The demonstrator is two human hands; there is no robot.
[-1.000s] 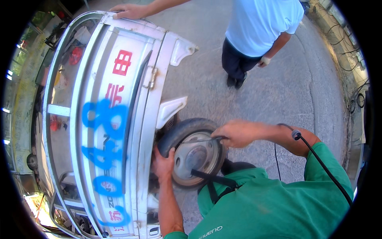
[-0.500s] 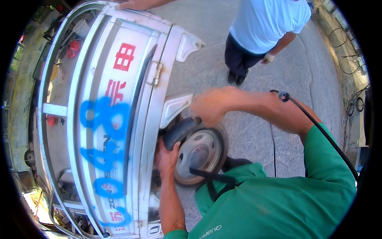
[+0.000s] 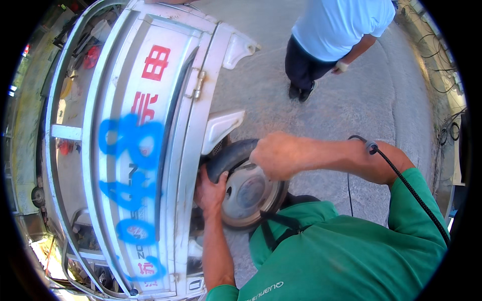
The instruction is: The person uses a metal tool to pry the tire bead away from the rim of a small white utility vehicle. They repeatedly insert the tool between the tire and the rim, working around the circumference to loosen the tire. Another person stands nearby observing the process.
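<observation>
My left hand (image 3: 211, 190) is wrapped round the left side of a black tyre (image 3: 228, 155) on a silver-grey steel wheel (image 3: 251, 193), beside the white truck-bed panel (image 3: 178, 150). My right hand (image 3: 273, 155) is closed over the top right of the wheel, slightly blurred; what is inside its fingers is hidden. A black strap (image 3: 271, 218) lies against the lower part of the wheel. The panel carries red lettering, blue spray paint and a hinged latch (image 3: 198, 85).
A person in a white shirt (image 3: 336, 30) stands on the concrete (image 3: 351, 100) ahead. Another hand at the top edge rests on the truck's white rail. A white bracket (image 3: 221, 128) juts from the panel. Cables (image 3: 442, 133) run along the right kerb; assorted items lie behind the rails.
My right hand rose from the wheel, then came partly down again at its upper edge; the thin bar it held earlier is hidden now. The view has shifted slightly.
</observation>
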